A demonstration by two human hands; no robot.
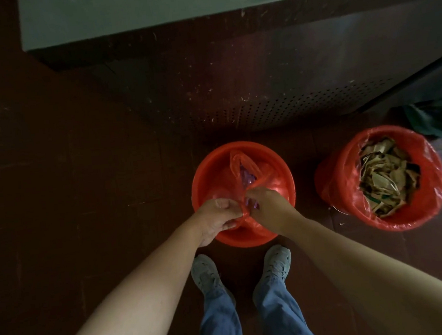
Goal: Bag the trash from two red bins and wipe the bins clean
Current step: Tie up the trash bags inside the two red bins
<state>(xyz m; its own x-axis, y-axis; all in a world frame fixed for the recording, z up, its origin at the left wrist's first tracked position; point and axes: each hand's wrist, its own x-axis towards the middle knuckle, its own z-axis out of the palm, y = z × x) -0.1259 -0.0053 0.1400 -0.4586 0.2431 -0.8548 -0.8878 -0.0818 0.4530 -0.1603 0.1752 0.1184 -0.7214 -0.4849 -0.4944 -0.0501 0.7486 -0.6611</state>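
Two red bins stand on the dark floor. The nearer red bin (204, 174) is right in front of my feet and holds a red plastic bag (244, 170) with purple trash showing inside. Over its near side, my left hand (216, 216) and my right hand (268, 207) each pinch a twisted handle of that bag, close together. The second red bin (323, 176) stands to the right, lined with a red bag (431, 174) and filled with crumpled brown paper (388, 175).
A dark cabinet with a perforated lower panel (276, 105) rises behind the bins. A dark green cloth or bag (436, 117) lies at the far right behind the second bin. My grey shoes (205, 272) stand just before the nearer bin.
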